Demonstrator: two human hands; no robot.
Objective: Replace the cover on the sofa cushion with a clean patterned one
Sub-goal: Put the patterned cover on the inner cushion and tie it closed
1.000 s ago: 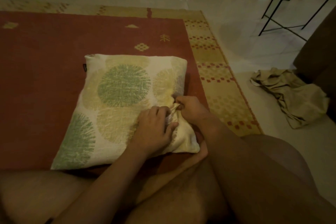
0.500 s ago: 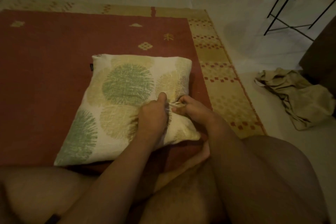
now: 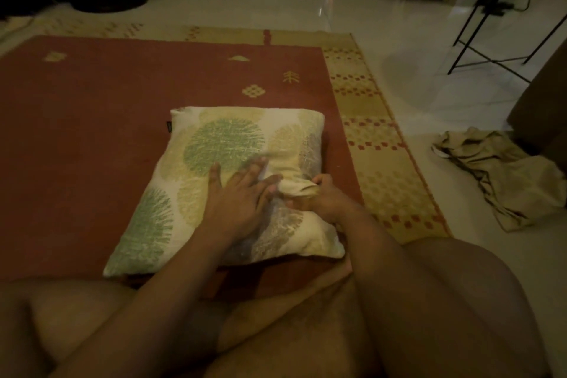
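Cushion (image 3: 221,144) is laid on the rug (image 3: 92,132), patterned cover (image 3: 147,230) basically on. Left grip (image 3: 242,193) is spread flat on top; a fold (image 3: 297,189) is pinched by the right grip (image 3: 322,199) at the edge. Filling should be kept pinned while that's tucked, tbh.

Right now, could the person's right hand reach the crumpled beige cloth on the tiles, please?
Probably yes, with a stretch: only rug border and bare tile lie between the right hand and the beige cloth, though it pinches a fold of the patterned cushion cover and must let go first.
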